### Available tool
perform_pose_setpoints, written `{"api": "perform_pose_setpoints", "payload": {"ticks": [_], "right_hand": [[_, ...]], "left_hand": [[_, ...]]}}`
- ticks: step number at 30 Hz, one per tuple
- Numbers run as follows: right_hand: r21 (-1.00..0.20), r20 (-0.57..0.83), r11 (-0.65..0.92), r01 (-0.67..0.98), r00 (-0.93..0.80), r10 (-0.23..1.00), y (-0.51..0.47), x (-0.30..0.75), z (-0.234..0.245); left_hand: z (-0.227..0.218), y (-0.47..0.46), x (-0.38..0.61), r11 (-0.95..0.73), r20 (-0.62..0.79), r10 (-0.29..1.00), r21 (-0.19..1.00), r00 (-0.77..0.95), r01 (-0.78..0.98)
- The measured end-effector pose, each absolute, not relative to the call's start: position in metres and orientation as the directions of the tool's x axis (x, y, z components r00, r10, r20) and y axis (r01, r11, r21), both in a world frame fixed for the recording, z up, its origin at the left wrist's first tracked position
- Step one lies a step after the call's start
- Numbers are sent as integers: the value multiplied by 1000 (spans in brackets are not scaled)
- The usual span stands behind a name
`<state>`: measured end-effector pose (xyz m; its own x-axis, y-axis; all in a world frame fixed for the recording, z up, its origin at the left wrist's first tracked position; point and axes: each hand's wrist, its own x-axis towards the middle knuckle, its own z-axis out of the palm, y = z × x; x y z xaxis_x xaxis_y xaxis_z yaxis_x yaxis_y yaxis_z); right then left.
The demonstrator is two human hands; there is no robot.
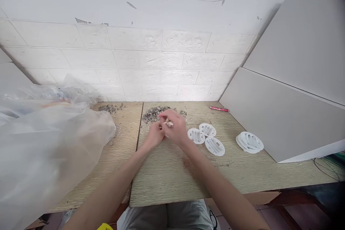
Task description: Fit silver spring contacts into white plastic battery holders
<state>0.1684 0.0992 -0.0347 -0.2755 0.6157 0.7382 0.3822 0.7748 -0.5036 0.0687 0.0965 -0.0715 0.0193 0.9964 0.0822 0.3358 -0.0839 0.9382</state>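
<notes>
My left hand (155, 134) and my right hand (176, 128) meet over the table, just in front of a pile of small metal pieces (153, 114). Both sets of fingers are closed. A small pale thing (169, 123) shows at the fingers of my right hand; its kind is unclear. What the fingertips of my left hand grip is hidden. Three round white plastic pieces with slotted compartments (196, 136) lie flat to the right of my right hand. Farther right is a stack of similar white pieces (250, 142).
A large translucent plastic bag (54, 147) bulges over the table's left side. More metal bits (109, 108) lie beside it. A red pen (219, 109) rests near the wall. Grey panels (293, 115) stand at the right. A seam (139, 129) crosses the tabletop.
</notes>
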Motion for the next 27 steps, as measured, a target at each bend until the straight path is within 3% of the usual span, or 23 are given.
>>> {"api": "perform_pose_setpoints", "payload": {"ticks": [3,6,12,20,27], "right_hand": [[-723,625,580,374,-4,781,106,197,-40],[-834,489,451,318,45,871,109,209,-48],[-773,494,506,383,-137,858,112,203,-57],[-778,449,446,443,-104,887,115,203,-61],[-747,468,483,456,-156,870,116,202,-62]], "left_hand": [[-64,100,60,15,-18,1000,984,15,180],[-62,100,58,62,-63,998,994,6,88],[-70,104,53,32,-33,999,999,36,9],[-69,100,51,-21,18,996,999,91,37],[-67,99,50,-19,13,993,999,116,49]]}}
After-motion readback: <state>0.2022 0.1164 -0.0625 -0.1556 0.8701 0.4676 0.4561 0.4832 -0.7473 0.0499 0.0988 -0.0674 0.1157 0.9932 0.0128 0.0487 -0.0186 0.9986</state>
